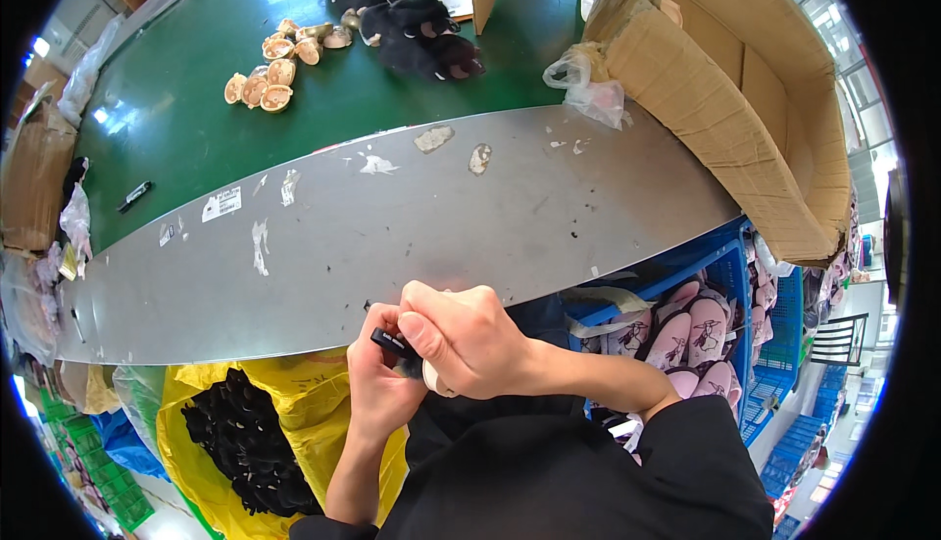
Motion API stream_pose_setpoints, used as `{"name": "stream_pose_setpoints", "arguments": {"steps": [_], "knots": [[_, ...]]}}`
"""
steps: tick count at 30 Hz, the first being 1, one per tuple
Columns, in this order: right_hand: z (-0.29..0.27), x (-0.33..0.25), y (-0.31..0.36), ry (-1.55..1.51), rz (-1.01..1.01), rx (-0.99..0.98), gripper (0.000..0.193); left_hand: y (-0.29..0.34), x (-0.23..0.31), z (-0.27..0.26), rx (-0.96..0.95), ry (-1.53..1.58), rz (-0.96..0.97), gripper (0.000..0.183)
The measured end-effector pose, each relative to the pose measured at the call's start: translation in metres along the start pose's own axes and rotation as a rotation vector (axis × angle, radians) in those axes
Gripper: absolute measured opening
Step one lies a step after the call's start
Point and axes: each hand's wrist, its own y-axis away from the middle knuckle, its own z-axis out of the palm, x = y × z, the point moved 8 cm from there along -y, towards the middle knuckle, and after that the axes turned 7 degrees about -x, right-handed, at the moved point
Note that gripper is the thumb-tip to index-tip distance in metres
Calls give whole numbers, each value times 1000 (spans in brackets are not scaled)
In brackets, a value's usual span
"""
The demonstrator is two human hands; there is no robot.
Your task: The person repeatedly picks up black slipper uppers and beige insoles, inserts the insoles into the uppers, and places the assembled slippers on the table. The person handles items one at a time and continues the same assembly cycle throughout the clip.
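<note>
Both of my hands are together at the near edge of the metal strip of the table. My left hand (380,383) is closed round a small black piece (391,343) with pale print on it; most of it is hidden. Pressed against it from the right, my right hand (469,339) is a fist with the thumb on top. Below that thumb shows a rounded cream-coloured piece (435,380), its exact kind hidden by the fingers. Several cream-coloured round shells (276,72) lie on the green tabletop, and beside them is a heap of black plush pieces (421,35).
A large cardboard box (716,119) stands at the right, with a clear plastic bag (591,89) by it. Below are blue crates (727,290) of pink slippers (708,329). A yellow bag (328,398) of black plush pieces (245,442) is at lower left. A marker (134,196) lies far left.
</note>
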Motion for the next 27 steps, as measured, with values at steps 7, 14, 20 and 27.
{"name": "stream_pose_setpoints", "arguments": {"steps": [7, 14, 20, 27], "knots": [[-12, 10, 5, 82, -48, 49, 35, 4, -3, -2, 193, 172, 64, 16], [-21, 7, 8, 64, -29, 108, 36, 4, -10, 14, 126, 934, -78, 11], [-18, -5, 4, 260, -90, 269, 26, 11, 39, -6, 260, -212, 363, 21], [1, 12, -2, -194, -67, 213, 23, 14, 53, -2, 292, -594, 447, 18]]}}
